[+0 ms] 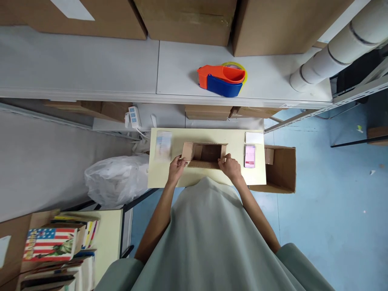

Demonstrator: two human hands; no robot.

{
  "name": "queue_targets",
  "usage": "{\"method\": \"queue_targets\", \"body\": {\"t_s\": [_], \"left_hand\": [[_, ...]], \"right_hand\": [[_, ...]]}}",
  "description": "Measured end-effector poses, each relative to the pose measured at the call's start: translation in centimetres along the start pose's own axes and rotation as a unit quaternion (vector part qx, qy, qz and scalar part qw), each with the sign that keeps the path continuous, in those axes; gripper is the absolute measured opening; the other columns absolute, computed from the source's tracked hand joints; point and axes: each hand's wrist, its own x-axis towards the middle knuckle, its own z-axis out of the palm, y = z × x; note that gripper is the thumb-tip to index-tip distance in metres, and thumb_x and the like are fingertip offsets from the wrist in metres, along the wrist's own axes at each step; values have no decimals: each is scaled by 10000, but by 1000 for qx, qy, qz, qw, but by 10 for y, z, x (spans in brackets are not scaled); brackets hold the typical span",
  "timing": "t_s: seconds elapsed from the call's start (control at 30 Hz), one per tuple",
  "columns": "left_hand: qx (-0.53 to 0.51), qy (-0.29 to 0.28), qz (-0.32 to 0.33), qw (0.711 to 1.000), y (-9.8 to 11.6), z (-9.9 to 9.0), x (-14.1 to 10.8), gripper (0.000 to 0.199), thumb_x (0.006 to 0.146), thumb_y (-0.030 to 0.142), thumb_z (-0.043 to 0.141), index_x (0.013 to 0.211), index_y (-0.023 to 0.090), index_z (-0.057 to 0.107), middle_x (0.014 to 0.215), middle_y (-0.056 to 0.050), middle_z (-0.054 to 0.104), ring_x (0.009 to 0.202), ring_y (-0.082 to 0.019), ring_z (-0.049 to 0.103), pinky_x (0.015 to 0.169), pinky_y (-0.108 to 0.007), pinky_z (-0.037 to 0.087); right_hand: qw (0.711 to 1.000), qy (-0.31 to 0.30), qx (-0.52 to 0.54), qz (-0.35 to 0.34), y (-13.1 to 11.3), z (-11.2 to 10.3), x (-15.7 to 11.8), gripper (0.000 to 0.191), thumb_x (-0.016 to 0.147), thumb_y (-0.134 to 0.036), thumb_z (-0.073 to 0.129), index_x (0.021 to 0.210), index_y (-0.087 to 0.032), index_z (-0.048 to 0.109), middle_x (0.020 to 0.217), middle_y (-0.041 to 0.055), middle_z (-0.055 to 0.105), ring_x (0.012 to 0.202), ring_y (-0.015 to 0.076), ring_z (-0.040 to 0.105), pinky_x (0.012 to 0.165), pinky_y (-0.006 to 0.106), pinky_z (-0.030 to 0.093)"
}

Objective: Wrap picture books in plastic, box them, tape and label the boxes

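Note:
A small open cardboard box (203,164) sits on the pale yellow table (206,178) in front of me, its dark inside facing up. My left hand (177,167) has its fingers closed on the flap at the box's left end. At the other end, my right hand (230,166) pinches the right edge near the front corner. To the right of that hand lies a phone (249,156) with a pinkish screen, below a small white card (254,138). A printed sheet (163,146) rests at the table's left side.
Above the table, a grey shelf (91,68) carries large cartons (184,24) and an orange-blue tape dispenser (222,80). An open carton (281,169) stands at the right. Left are a clear plastic bag (118,178), a power strip (134,117) and stacked books (54,242).

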Motion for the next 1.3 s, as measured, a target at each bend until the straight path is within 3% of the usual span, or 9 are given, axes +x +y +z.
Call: {"method": "queue_targets", "body": {"t_s": [0.1, 0.2, 0.3, 0.53, 0.77, 0.93, 1.03, 1.17, 1.3], "left_hand": [[-3, 16, 4, 1000, -8, -5, 1, 568, 892, 582, 764, 1272, 163, 711, 1051, -114, 832, 953, -255, 826, 948, -421, 669], [-5, 28, 4, 1000, -15, -7, 3, 615, 843, 584, 798, 1271, 153, 703, 1042, -112, 820, 908, -238, 817, 925, -401, 659], [-7, 31, -4, 999, -19, -5, 6, 600, 819, 550, 818, 1250, 147, 704, 1035, -110, 808, 866, -229, 807, 898, -392, 654], [40, 14, -12, 999, -23, -1, 9, 504, 846, 521, 799, 1204, 175, 725, 1043, -102, 812, 865, -225, 799, 881, -383, 648], [141, 37, 18, 989, -20, -39, 28, 380, 894, 304, 665, 1250, 177, 709, 1297, -157, 780, 1109, -266, 779, 1022, -409, 614], [290, 114, 2, 950, -17, -77, 73, 526, 859, 298, 711, 1351, 119, 654, 1432, -237, 684, 1340, -369, 675, 1207, -510, 503], [342, 126, -4, 931, -14, -92, 101, 621, 830, 313, 758, 1385, 82, 599, 1439, -279, 651, 1472, -424, 551, 1250, -535, 447], [376, 120, -39, 918, -11, -94, 124, 695, 814, 390, 834, 1354, 55, 553, 1455, -334, 596, 1453, -473, 541, 1214, -540, 460], [367, 121, -44, 921, -9, -84, 130, 843, 788, 512, 899, 1379, 40, 526, 1479, -351, 555, 1398, -497, 568, 1137, -549, 512]], "right_hand": [[981, -32, 192, -4, 35, -6, 4, 278, 1057, -510, 602, 1094, -234, 611, 991, 123, 850, 943, 308, 826, 848, 408, 608], [920, -56, 386, 40, 65, 1, 10, 348, 991, -576, 675, 1002, -237, 598, 942, 100, 848, 847, 254, 830, 800, 362, 627], [884, -40, 457, 86, 79, 16, 16, 478, 874, -669, 798, 921, -227, 624, 875, 102, 837, 787, 235, 824, 753, 331, 629], [906, 12, 416, 81, 72, 36, 17, 613, 812, -807, 772, 964, -227, 643, 764, 58, 800, 648, 213, 775, 655, 327, 601], [939, 87, 330, 40, 64, -2, -15, 773, 852, -919, 631, 1143, -203, 649, 788, 63, 797, 645, 242, 764, 661, 370, 600], [952, 137, 274, 20, 43, -25, -45, 804, 900, -932, 567, 1186, -188, 673, 833, 89, 813, 705, 266, 797, 708, 386, 612], [954, 156, 254, 24, 30, -29, -63, 787, 916, -918, 571, 1191, -189, 686, 843, 87, 814, 724, 270, 805, 726, 385, 615], [954, 160, 251, 38, 19, -28, -89, 743, 931, -880, 604, 1192, -192, 705, 836, 81, 806, 732, 270, 805, 709, 374, 619], [951, 159, 256, 69, 16, -22, -113, 714, 928, -854, 642, 1190, -194, 719, 838, 80, 810, 757, 277, 813, 753, 395, 636]]}}
